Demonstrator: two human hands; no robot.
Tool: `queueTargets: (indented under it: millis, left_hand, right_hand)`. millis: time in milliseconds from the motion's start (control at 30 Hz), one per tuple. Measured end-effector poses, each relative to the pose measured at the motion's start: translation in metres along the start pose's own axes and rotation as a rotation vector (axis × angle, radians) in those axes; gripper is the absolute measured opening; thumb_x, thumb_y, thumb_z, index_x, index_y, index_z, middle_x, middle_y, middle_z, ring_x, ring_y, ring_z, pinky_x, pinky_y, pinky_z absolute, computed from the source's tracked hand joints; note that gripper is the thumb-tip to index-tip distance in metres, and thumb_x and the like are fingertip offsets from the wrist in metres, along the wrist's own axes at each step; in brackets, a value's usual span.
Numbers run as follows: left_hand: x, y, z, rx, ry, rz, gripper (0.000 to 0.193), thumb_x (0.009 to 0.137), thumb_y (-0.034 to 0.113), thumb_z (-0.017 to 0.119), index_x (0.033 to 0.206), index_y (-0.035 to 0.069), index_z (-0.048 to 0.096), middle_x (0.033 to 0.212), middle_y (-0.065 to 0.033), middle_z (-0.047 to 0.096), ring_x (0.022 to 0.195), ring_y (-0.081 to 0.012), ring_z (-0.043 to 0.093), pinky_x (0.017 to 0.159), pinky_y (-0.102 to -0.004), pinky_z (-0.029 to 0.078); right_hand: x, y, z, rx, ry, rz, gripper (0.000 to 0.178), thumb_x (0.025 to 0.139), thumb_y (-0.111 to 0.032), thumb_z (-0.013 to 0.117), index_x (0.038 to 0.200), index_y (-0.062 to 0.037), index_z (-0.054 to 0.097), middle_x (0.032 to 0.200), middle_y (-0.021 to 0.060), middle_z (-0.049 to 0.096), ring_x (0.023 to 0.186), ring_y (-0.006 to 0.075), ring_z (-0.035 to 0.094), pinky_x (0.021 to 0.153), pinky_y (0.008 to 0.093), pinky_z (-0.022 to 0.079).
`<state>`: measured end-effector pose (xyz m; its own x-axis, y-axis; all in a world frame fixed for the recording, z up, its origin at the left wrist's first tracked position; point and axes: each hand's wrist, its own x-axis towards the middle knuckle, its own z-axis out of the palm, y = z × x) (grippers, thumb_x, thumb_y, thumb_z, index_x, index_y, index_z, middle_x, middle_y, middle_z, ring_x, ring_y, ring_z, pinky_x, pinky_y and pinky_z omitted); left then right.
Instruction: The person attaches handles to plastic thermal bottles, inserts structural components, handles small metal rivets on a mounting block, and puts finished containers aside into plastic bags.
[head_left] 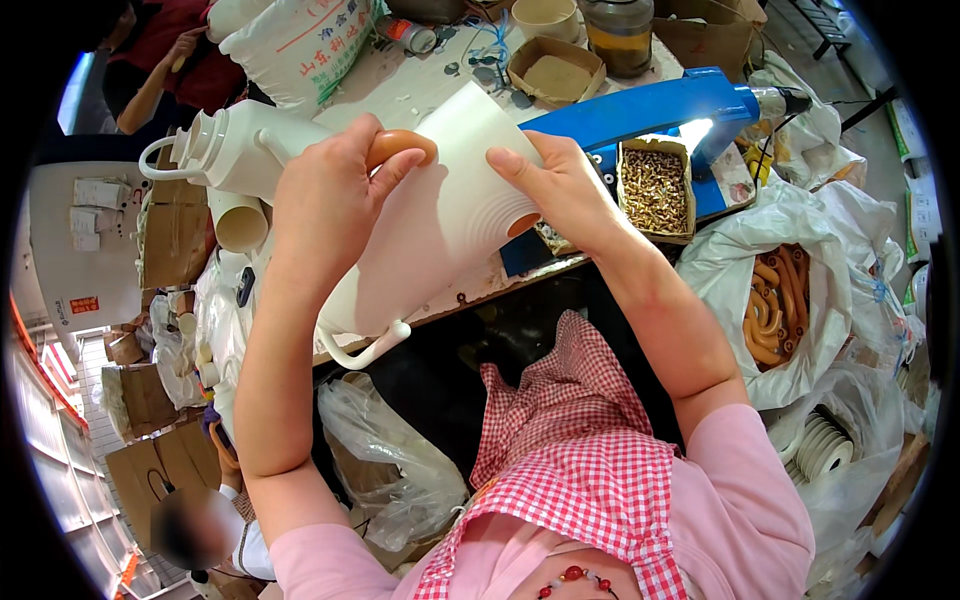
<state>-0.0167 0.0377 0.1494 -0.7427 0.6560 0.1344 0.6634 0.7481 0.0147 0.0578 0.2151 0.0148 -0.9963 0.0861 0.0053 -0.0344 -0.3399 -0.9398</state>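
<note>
Both hands are around a white plastic cylindrical shell [450, 190], tilted above the table, with ribbed rings near one end. My left hand [335, 190] is closed on an orange-brown curved handle [402, 147], pressed against the shell's side; most of the handle is hidden by my fingers. My right hand [565, 180] grips the ribbed end, thumb on top, its fingers out of sight behind the wall. A white curved handle [370, 350] sticks out below, by the table edge. Another white shell [245, 145] with a stepped neck lies to the left.
A blue machine arm [650, 108] with a lit lamp [693, 132] reaches over a box of small brass-coloured rivets [655, 190]. On the right stands a sack [830, 270] full of orange-brown handles. A cardboard tray [555, 72] and jar [618, 38] are at the back. Other people are at the left.
</note>
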Motion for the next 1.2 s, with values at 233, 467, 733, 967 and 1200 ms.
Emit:
queueTargets:
  millis: [233,467,733,967,1200]
  left_hand:
    - [-0.001,-0.003,0.003,-0.006,0.000,-0.008,0.035,0.092,0.039,0.069,0.091,0.004,0.061,0.078,-0.0158,0.069,0.076,-0.0373,0.067,0.065,-0.0469,0.049]
    - [-0.003,-0.005,-0.001,0.016,0.010,0.008,0.036,0.094,0.038,0.068,0.094,0.003,0.061,0.077,-0.0171,0.066,0.071,-0.0377,0.062,0.064,-0.0439,0.047]
    - [0.008,-0.011,0.010,-0.332,-0.081,0.065,0.020,0.098,0.017,0.063,0.108,0.001,0.066,0.102,-0.0128,0.075,0.086,-0.0227,0.070,0.079,-0.0331,0.051]
    - [-0.042,-0.115,0.030,-0.420,-0.262,-0.146,0.041,0.103,0.013,0.049,0.143,0.004,0.050,0.134,-0.0104,0.061,0.109,-0.0213,0.064,0.092,-0.0327,0.051]
    - [-0.134,-0.036,-0.039,-0.590,-0.017,-0.110,0.041,0.103,0.018,0.053,0.140,0.001,0.051,0.088,-0.0033,0.066,0.061,-0.0034,0.056,0.048,-0.0166,0.039]
  right_hand:
    - [0.000,0.002,0.002,-0.005,0.005,-0.006,0.041,0.101,-0.035,0.060,0.119,0.0009,0.066,0.097,0.0080,0.072,0.080,0.0140,0.070,0.053,0.0268,0.057]
    - [0.002,0.004,0.006,0.022,0.001,-0.020,0.040,0.100,-0.035,0.061,0.118,-0.0001,0.067,0.095,0.0069,0.072,0.079,0.0134,0.069,0.052,0.0263,0.057]
    - [-0.001,-0.013,-0.009,-0.193,0.053,0.178,0.040,0.095,-0.037,0.068,0.107,0.0008,0.068,0.085,0.0108,0.070,0.064,0.0184,0.070,0.053,0.0325,0.057]
    - [-0.048,0.017,-0.014,-0.490,0.500,-0.537,0.028,0.089,-0.021,0.069,0.109,-0.0037,0.062,0.099,0.0136,0.073,0.086,0.0296,0.072,0.073,0.0364,0.055]
    - [-0.311,0.036,-0.184,-0.374,1.259,-0.585,0.013,0.099,-0.011,0.060,0.110,-0.0046,0.058,0.101,0.0055,0.062,0.090,0.0141,0.061,0.085,0.0284,0.050]
